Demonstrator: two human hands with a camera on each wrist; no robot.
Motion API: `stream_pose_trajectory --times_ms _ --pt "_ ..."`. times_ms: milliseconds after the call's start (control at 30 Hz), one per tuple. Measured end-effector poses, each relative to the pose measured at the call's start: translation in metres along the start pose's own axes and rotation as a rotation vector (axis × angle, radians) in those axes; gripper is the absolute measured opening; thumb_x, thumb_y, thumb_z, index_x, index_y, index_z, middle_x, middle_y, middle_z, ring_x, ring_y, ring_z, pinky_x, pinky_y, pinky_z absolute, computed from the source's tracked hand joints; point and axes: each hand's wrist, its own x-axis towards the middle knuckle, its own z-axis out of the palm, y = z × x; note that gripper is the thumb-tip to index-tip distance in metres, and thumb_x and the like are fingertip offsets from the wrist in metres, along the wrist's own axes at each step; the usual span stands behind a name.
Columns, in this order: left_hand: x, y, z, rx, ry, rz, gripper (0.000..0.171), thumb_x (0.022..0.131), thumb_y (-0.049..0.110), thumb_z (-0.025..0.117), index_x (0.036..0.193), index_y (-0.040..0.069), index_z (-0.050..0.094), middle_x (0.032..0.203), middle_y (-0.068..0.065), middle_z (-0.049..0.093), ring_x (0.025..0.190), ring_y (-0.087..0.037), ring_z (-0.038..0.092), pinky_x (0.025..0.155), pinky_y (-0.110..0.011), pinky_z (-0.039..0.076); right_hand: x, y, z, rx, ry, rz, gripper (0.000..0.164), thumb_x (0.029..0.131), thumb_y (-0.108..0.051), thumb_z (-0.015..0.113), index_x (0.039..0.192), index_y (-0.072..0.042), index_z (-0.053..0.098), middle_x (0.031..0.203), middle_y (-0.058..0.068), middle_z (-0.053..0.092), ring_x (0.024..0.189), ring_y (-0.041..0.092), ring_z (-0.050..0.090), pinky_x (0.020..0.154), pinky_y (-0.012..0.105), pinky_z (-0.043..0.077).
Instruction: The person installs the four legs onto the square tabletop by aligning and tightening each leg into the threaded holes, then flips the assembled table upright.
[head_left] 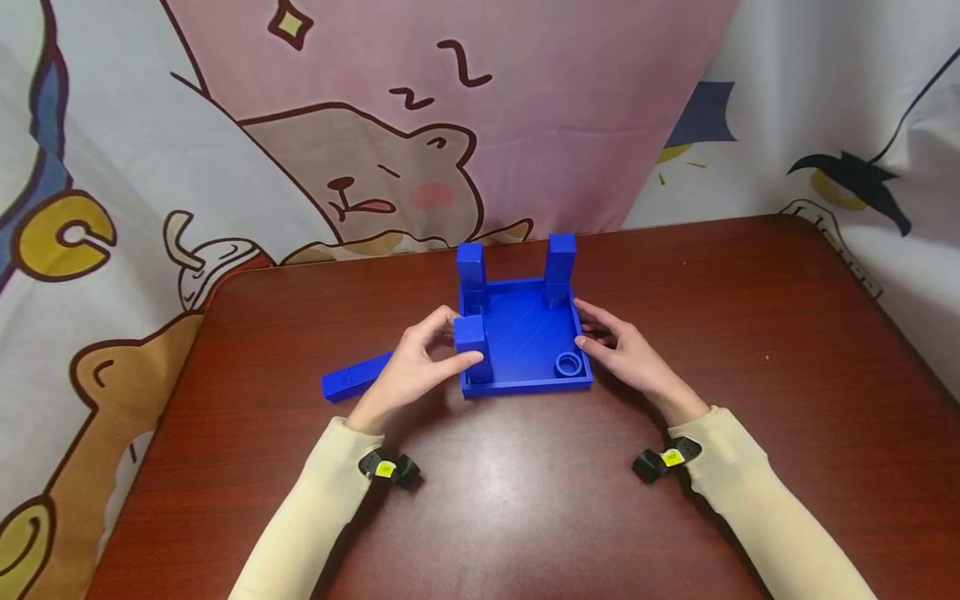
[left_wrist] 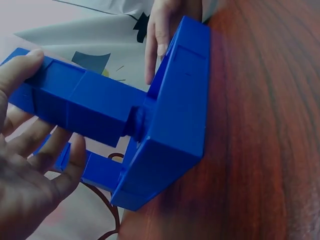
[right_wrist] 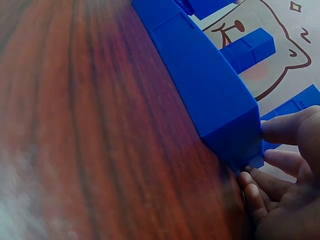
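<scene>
Left hand: Your left hand (head_left: 411,360) is bent round the front left post (head_left: 470,332), thumb on one side and fingers on the other.
Front left post: It stands over the near left corner of the blue tray (head_left: 517,342); you can see a bit of its thin end at the tray.
Right hand: Your right hand (head_left: 628,354) is partly open, with its fingertips touching the tray's right side.
Back corners: The back left post (head_left: 472,271) and back right post (head_left: 560,262) stand up.
Near right corner: There is a round ring (head_left: 568,364) here.
Counter: The tray sits on the brown counter (head_left: 510,500), and a loose post (head_left: 351,378) lies to its left.
</scene>
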Motion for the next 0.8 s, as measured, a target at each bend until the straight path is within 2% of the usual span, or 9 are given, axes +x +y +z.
stream_pose_trajectory --times_ms 67,133,267,367,433,500,600,667,800 --pt "0.000 -0.001 0.001 0.023 0.030 0.008 0.028 0.079 -0.005 0.076 0.100 0.000 0.059 0.094 -0.010 0.065 0.086 -0.025 0.065 0.081 -0.043 0.052 0.000 0.000 0.000 -0.004 -0.002 -0.004 0.054 0.095 -0.003 0.060 0.145 0.002 0.040 0.132 0.027 0.052 0.114 0.037 0.052 0.084 0.025 0.041" --pt "0.000 -0.001 0.001 0.029 0.031 0.000 0.028 0.079 -0.004 0.077 0.099 0.000 0.059 0.093 -0.008 0.065 0.086 -0.023 0.065 0.081 -0.039 0.052 0.000 -0.001 -0.001 -0.009 -0.006 -0.002 0.054 0.095 -0.003 0.060 0.145 0.002 0.039 0.132 0.028 0.052 0.114 0.037 0.052 0.084 0.026 0.041" --pt "0.000 -0.001 -0.003 -0.066 -0.074 -0.044 0.030 0.084 -0.006 0.071 0.111 -0.004 0.059 0.102 -0.011 0.064 0.094 -0.022 0.065 0.086 -0.036 0.051 0.000 -0.001 -0.001 -0.015 -0.005 0.003 0.055 0.095 -0.002 0.060 0.145 0.003 0.039 0.132 0.028 0.052 0.114 0.037 0.052 0.084 0.026 0.041" --pt "0.000 -0.002 -0.007 -0.103 -0.176 -0.036 0.042 0.089 -0.008 0.063 0.129 -0.006 0.052 0.124 -0.015 0.059 0.111 -0.025 0.060 0.095 -0.040 0.046 0.000 0.000 0.000 -0.008 -0.006 0.001 0.055 0.094 -0.001 0.060 0.145 0.004 0.038 0.131 0.028 0.052 0.114 0.037 0.052 0.084 0.025 0.041" --pt "0.000 -0.002 -0.009 -0.089 -0.202 -0.010 0.052 0.089 -0.008 0.062 0.138 -0.004 0.045 0.137 -0.014 0.050 0.121 -0.025 0.052 0.101 -0.043 0.041 0.001 0.000 0.001 -0.006 -0.008 -0.001 0.055 0.094 -0.001 0.060 0.145 0.004 0.038 0.131 0.028 0.052 0.114 0.037 0.052 0.083 0.025 0.042" --pt "0.000 0.000 -0.009 -0.073 -0.186 0.013 0.059 0.088 -0.008 0.063 0.142 -0.001 0.041 0.144 -0.013 0.044 0.128 -0.024 0.045 0.103 -0.047 0.037 0.001 0.000 0.001 -0.004 -0.008 -0.005 0.055 0.094 -0.001 0.060 0.145 0.003 0.039 0.131 0.028 0.052 0.114 0.037 0.052 0.083 0.024 0.042" --pt "0.002 0.005 -0.005 -0.059 -0.116 0.020 0.064 0.083 -0.008 0.069 0.140 0.003 0.043 0.141 -0.012 0.046 0.127 -0.024 0.044 0.100 -0.052 0.038 0.002 0.000 0.000 -0.010 -0.001 -0.007 0.054 0.094 -0.002 0.060 0.144 0.002 0.040 0.131 0.027 0.053 0.113 0.037 0.052 0.083 0.024 0.041" --pt "0.006 0.010 0.001 0.004 -0.064 0.032 0.066 0.081 -0.002 0.075 0.138 0.006 0.044 0.134 -0.010 0.052 0.121 -0.022 0.048 0.096 -0.051 0.041 0.001 0.000 -0.001 -0.014 0.002 -0.008 0.054 0.095 -0.003 0.060 0.144 0.002 0.041 0.132 0.027 0.052 0.113 0.037 0.052 0.083 0.024 0.041" --pt "0.016 0.017 0.014 0.219 0.047 0.068 0.070 0.074 0.013 0.085 0.132 0.010 0.046 0.120 -0.006 0.057 0.109 -0.017 0.053 0.082 -0.039 0.049 0.000 0.001 0.000 -0.018 -0.002 -0.006 0.053 0.095 -0.003 0.059 0.145 0.002 0.040 0.133 0.027 0.052 0.113 0.037 0.052 0.083 0.022 0.041"
